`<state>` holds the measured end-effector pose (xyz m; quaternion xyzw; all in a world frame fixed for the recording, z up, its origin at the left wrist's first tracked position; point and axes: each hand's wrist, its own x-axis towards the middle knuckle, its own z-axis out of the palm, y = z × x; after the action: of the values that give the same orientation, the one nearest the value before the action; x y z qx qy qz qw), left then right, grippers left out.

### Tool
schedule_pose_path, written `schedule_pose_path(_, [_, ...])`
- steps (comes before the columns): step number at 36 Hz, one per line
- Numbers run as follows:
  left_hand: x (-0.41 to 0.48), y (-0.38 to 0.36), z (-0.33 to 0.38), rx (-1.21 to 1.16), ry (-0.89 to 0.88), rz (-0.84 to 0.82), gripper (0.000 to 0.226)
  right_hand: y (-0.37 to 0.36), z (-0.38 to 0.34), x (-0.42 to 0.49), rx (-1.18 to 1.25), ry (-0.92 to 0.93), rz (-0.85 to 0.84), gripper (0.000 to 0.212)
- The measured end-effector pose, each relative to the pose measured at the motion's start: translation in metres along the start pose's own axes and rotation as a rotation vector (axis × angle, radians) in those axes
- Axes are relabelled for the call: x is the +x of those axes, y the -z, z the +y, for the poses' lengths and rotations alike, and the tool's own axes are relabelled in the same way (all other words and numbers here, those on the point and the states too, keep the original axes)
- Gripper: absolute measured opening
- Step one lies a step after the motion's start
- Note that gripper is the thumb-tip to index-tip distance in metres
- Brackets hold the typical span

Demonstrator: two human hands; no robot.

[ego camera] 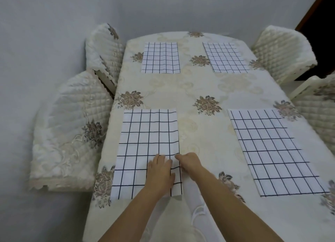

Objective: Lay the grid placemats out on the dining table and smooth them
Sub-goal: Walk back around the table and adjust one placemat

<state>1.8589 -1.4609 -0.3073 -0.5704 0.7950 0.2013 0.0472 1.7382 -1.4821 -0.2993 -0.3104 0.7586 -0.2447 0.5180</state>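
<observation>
With your left hand (pixel 159 171) flat, fingers spread, on the near-left placemat (pixel 145 151) and your right hand (pixel 188 162) curled pinching its right edge, sweep outward to flatten it against the bench (pixel 199 89).

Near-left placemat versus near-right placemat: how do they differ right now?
The near-left placemat has both hands on it, the left hand flat and the right hand at its right edge; the near-right placemat is untouched. The left one lies square to the table, the right one skewed. Both are white with dark grid lines.
</observation>
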Motion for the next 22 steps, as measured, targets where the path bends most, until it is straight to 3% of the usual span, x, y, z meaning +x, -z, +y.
schedule_pose_path(5, [0.003, -0.001, 0.001, -0.065, -0.069, -0.099, 0.056, -0.002, -0.005, 0.006, -0.118, 0.079, 0.035, 0.037])
schedule_pose_path(16, [0.006, -0.001, 0.004, -0.173, -0.121, -0.202, 0.085, -0.002, 0.003, 0.019, -0.152, 0.089, 0.055, 0.021])
schedule_pose_path(22, [0.007, -0.006, 0.006, -0.149, -0.148, -0.220, 0.106, 0.003, 0.010, 0.022, -0.131, 0.080, 0.103, 0.031])
